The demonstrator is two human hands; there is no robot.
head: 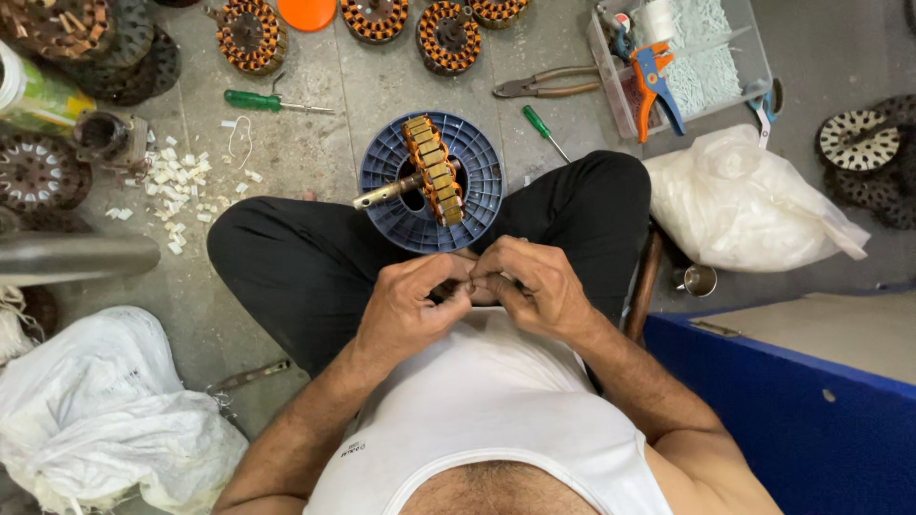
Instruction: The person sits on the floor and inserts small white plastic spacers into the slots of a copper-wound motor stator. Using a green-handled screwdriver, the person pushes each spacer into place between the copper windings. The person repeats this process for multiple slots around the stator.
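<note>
I see my left hand [412,307] and right hand [530,286] pinching together one small, unclear piece, just below the blue spool [477,167].

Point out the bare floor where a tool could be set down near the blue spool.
Bare concrete lies between the green screwdriver and the blue spool, and right of the white plastic bag below the clear tray. Crowded: the white scraps at left, the wound stators along the top. Both hands, left hand and right hand, meet over the lap.
</note>
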